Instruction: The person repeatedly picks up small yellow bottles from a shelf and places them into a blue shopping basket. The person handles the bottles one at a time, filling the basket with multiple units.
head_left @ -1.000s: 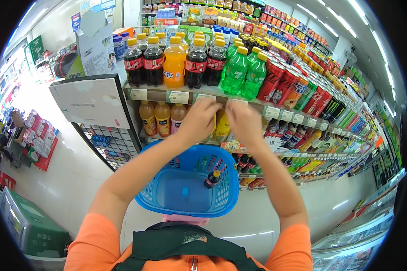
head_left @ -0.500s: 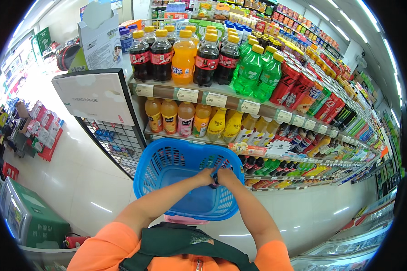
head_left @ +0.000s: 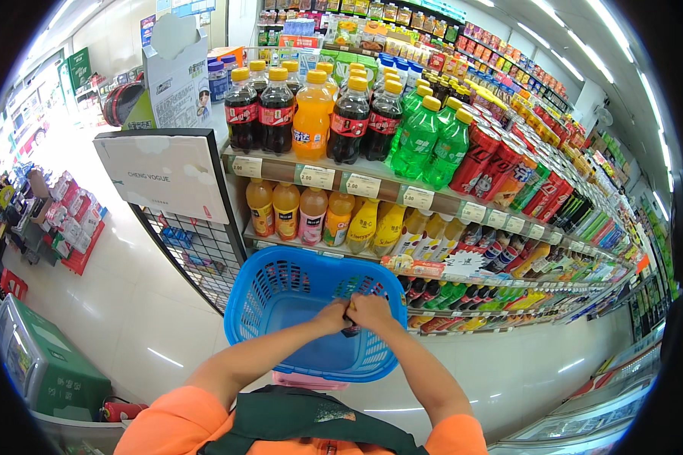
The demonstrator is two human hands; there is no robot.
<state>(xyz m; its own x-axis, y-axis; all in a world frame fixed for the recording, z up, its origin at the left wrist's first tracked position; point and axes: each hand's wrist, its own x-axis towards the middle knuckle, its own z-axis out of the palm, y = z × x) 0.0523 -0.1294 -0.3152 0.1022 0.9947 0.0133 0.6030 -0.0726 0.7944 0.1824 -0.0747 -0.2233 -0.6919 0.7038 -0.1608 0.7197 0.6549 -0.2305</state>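
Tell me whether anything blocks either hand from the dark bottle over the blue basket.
Nothing visible does: the left hand and right hand meet around the top of the dark bottle, over the blue basket.

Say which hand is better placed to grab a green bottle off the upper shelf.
Likely the right hand: the green bottles stand to its right, and the left hand is farther from them. Both hands are at the dark bottle in the basket, so neither looks free.
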